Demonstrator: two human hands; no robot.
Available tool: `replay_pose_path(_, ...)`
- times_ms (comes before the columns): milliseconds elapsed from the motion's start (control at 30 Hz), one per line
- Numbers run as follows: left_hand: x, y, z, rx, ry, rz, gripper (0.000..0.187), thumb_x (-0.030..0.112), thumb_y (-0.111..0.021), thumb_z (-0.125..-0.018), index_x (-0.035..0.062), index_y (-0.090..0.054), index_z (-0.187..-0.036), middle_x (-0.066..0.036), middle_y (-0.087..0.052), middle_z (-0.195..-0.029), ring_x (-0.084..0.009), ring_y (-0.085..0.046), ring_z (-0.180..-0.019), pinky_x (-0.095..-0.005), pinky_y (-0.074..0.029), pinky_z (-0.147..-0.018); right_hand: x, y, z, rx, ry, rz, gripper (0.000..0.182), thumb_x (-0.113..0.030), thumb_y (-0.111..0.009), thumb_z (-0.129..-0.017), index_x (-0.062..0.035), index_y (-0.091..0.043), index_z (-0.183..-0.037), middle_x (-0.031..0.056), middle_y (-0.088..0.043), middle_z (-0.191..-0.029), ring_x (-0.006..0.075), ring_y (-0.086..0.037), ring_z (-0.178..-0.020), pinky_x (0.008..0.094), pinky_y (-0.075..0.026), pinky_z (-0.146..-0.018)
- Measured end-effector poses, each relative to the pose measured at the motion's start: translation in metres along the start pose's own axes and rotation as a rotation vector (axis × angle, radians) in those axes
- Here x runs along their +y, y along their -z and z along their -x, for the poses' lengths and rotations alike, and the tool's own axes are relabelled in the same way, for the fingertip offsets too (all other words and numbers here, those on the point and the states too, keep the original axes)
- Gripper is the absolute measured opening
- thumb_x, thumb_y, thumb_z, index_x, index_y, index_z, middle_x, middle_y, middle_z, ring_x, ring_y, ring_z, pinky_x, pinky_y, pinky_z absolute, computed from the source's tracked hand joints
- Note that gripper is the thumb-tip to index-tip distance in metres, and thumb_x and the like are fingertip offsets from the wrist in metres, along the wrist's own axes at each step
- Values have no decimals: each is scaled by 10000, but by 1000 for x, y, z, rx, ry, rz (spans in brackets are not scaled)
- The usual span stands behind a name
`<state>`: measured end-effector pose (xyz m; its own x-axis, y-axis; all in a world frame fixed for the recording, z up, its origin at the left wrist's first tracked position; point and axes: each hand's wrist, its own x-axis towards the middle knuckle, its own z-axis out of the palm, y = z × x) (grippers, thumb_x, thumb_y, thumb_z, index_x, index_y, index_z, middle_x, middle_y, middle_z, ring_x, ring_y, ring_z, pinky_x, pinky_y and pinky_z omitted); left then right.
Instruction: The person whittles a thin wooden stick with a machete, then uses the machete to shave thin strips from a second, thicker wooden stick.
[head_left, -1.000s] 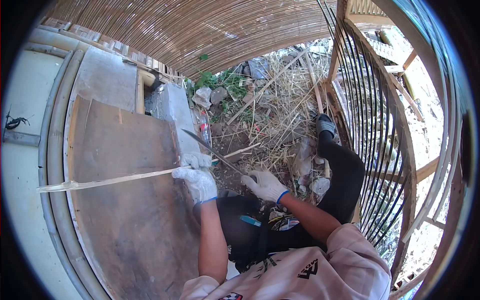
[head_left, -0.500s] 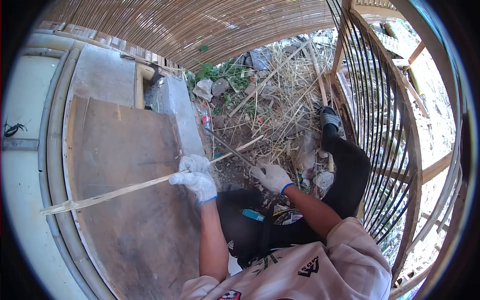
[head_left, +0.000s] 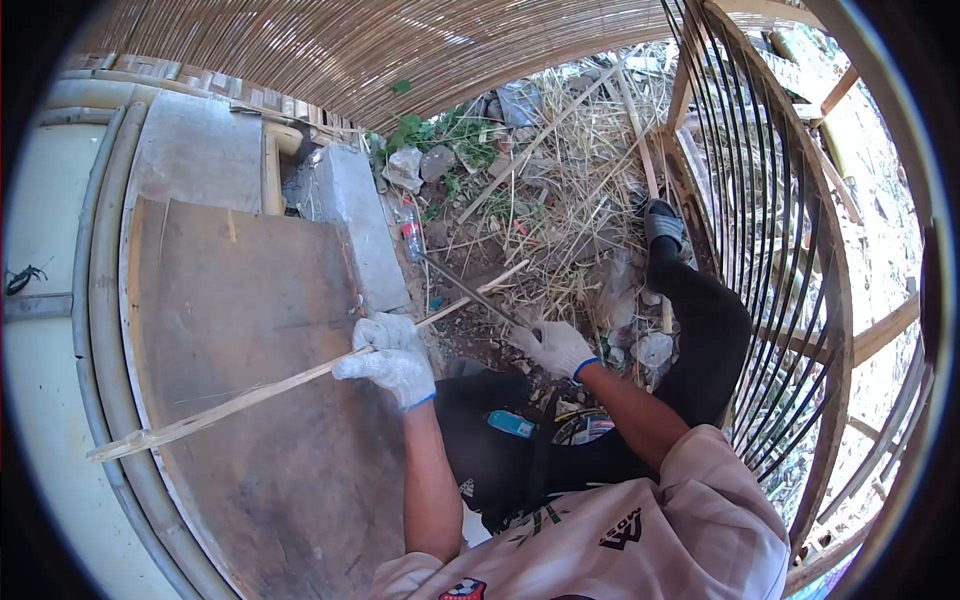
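Observation:
My left hand [head_left: 385, 362], in a white knit glove with a blue cuff edge, is closed around a long pale bamboo strip [head_left: 235, 402]. The strip slants across me, one end over the board at the left, the other past my hand over the dirt. In the same kind of glove, my right hand [head_left: 553, 348] grips a long, thin, dark knife [head_left: 470, 290]. Its blade points up and left, crossing over the far part of the strip in this view. The handle is hidden inside my fingers.
A brown wooden board [head_left: 270, 300] lies at my left beside a grey concrete block [head_left: 365, 230]. Straw and rubble cover the ground [head_left: 560, 210], with a plastic bottle [head_left: 411, 230] near the block. A slatted frame [head_left: 770, 250] stands at my right; a woven bamboo screen [head_left: 370, 50] hangs ahead.
The bamboo strip's left end has dropped lower, tilting the strip more steeply. My right hand and the knife have shifted slightly right, and the whole view has moved a little.

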<state>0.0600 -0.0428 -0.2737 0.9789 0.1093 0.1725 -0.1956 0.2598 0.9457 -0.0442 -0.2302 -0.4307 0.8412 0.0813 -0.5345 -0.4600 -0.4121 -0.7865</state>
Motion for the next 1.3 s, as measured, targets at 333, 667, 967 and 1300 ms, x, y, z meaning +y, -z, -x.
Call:
replay_pose_path(333, -5, -7, -4, 189, 8, -20, 831, 996, -203, -831, 190, -249, -634, 34, -201, -562, -135, -170, -524, -333, -146, -506, 42, -21, -26, 89, -91, 54, 756, -707, -465, -985, -9, -751, -1037, 286, -739, -969, 451, -724, -987, 536, -556, -883)
replay_pose_path(667, -3, -18, 1, 195, 2, -62, 842, 1009, -207, -815, 185, -243, -648, 38, -194, -568, -142, -168, -531, -337, -164, -519, 63, -15, -50, 124, -186, 108, 783, -722, -443, -983, -10, -757, -1072, 278, -745, -1068, 427, -719, -1058, 508, -552, -949)
replay_pose_path(967, -4, -16, -26, 30, 15, 16, 820, 1004, -278, -805, 198, -247, -655, 45, -207, -585, -132, -172, -533, -326, -161, -516, 194, -7, -70, 69, -412, 148, 857, -701, -399, -1019, 65, -733, -1209, 335, -708, -1177, 477, -667, -1160, 507, -489, -1053)
replay_pose_path(1300, -3, -32, -49, 194, -20, 8, 822, 1017, -278, -789, 206, -227, -659, 45, -175, -585, -125, -157, -520, -326, -126, -496, 95, -17, -62, 64, -158, -97, 702, -627, -481, -1018, 20, -737, -1116, 321, -723, -1003, 489, -693, -1019, 525, -532, -918)
